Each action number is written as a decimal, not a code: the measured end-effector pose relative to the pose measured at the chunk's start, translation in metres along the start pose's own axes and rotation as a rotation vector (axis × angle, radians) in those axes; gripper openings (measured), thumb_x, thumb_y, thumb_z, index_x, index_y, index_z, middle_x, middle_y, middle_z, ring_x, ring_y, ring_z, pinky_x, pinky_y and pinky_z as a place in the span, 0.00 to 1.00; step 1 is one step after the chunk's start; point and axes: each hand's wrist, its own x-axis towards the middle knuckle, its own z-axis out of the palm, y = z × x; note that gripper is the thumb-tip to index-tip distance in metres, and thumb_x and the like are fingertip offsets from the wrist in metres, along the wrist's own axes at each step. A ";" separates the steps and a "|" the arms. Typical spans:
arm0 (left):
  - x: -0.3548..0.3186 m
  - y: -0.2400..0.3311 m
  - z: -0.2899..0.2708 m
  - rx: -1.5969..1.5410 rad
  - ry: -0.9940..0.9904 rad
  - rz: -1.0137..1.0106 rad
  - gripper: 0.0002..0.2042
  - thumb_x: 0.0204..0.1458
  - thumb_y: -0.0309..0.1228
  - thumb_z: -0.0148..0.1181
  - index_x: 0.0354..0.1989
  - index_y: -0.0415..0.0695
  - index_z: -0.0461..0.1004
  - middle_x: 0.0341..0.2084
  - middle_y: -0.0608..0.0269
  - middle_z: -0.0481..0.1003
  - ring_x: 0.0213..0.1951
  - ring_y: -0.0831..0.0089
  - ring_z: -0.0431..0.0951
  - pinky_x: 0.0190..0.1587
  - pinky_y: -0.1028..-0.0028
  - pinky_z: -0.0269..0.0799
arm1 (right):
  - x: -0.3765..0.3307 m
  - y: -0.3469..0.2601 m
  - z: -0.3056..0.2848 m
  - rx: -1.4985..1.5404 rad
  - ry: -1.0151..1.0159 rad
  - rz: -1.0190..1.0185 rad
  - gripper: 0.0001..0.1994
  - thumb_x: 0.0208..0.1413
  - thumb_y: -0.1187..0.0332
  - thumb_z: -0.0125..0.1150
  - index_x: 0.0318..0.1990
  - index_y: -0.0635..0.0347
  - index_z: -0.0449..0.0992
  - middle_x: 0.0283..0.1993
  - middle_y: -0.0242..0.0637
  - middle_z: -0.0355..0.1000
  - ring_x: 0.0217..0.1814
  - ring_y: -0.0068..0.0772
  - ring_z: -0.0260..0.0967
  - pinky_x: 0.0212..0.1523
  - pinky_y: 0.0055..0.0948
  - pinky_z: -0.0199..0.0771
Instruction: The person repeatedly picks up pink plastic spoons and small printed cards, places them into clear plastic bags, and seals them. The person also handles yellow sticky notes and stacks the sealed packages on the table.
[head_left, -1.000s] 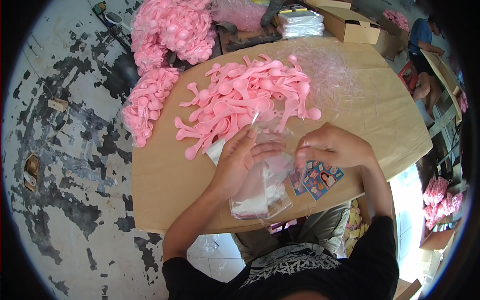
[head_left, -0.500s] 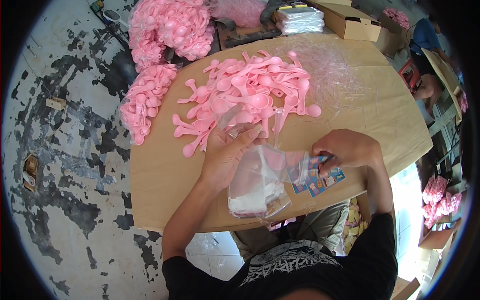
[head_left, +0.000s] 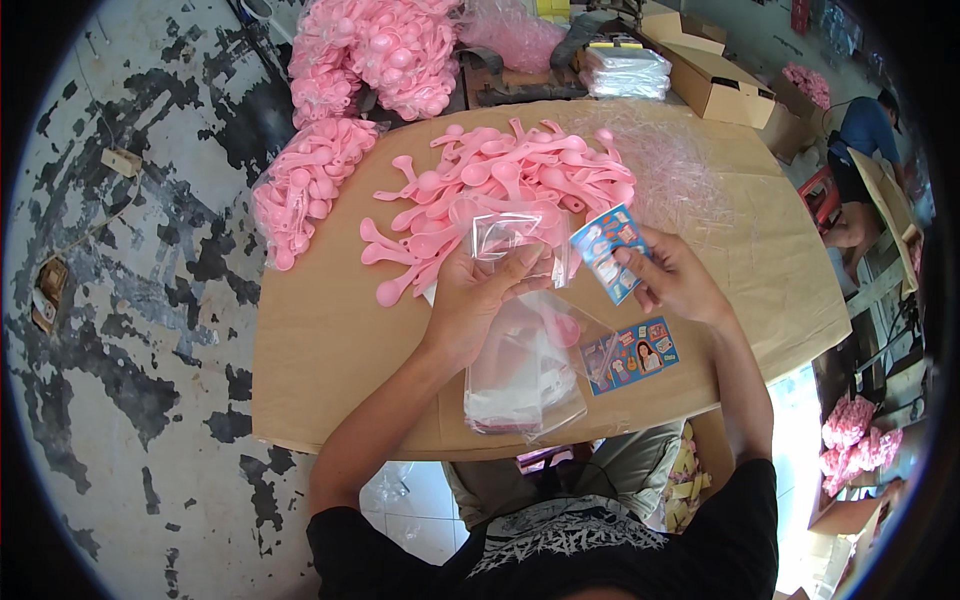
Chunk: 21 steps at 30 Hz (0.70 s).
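Here we are over the broad, brown-covered table (head_left: 780, 280), its rounded far edge stretching away in front of us. Up at the far left we have bulging clear bags of pink spoons (head_left: 385, 60), crowded just beside the table, with a smaller one nearer to us. Then we come to the big loose pile of pink spoons (head_left: 500, 170), spread across the middle, and, touching its right side, a wispy heap of thin clear strips (head_left: 685, 170). Closer to us, near the front edge, lie flat clear bags (head_left: 505, 395), overlapping one another. Now to the hands! We see the left hand (head_left: 472, 305) above those bags, thumb and fingers clamped on a clear sleeve (head_left: 508, 238) just in front of the pile. On the right we find the right hand (head_left: 682, 278), its fingers pinched together on a blue printed card (head_left: 605, 245), tilted up, near the sleeve but apart from it. And below that hand we spot another blue card (head_left: 648, 357), flat on the table.
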 end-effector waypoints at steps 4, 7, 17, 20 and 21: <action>0.000 -0.002 -0.003 0.058 -0.032 0.018 0.16 0.58 0.30 0.62 0.52 0.39 0.68 0.47 0.55 0.77 0.43 0.68 0.81 0.43 0.69 0.82 | 0.004 0.007 0.015 0.068 -0.083 -0.127 0.11 0.66 0.64 0.55 0.49 0.60 0.75 0.24 0.24 0.69 0.17 0.10 0.61 0.17 0.16 0.61; -0.001 -0.002 -0.001 0.074 -0.009 0.015 0.17 0.58 0.29 0.62 0.52 0.39 0.67 0.47 0.55 0.77 0.41 0.68 0.82 0.42 0.70 0.82 | 0.006 0.008 0.024 0.082 -0.022 -0.111 0.10 0.65 0.65 0.56 0.46 0.61 0.75 0.23 0.24 0.68 0.17 0.10 0.61 0.17 0.16 0.60; 0.000 -0.004 -0.001 0.057 0.021 0.022 0.18 0.58 0.27 0.61 0.54 0.40 0.65 0.49 0.57 0.75 0.49 0.72 0.78 0.43 0.71 0.82 | 0.004 0.003 0.027 0.032 -0.057 -0.090 0.08 0.63 0.68 0.58 0.44 0.63 0.75 0.24 0.26 0.69 0.15 0.12 0.61 0.16 0.18 0.61; -0.001 -0.008 -0.001 0.066 0.026 0.044 0.16 0.57 0.27 0.62 0.52 0.40 0.68 0.46 0.60 0.77 0.42 0.74 0.80 0.44 0.73 0.80 | 0.005 0.005 0.029 -0.033 -0.123 -0.105 0.10 0.62 0.68 0.60 0.46 0.64 0.76 0.28 0.30 0.70 0.19 0.15 0.64 0.21 0.19 0.65; 0.000 -0.015 -0.005 0.097 0.006 0.058 0.15 0.56 0.26 0.62 0.51 0.40 0.69 0.46 0.60 0.77 0.42 0.75 0.80 0.45 0.74 0.80 | 0.007 0.007 0.032 -0.032 -0.124 -0.107 0.10 0.62 0.68 0.60 0.46 0.64 0.76 0.28 0.30 0.70 0.19 0.15 0.64 0.21 0.19 0.65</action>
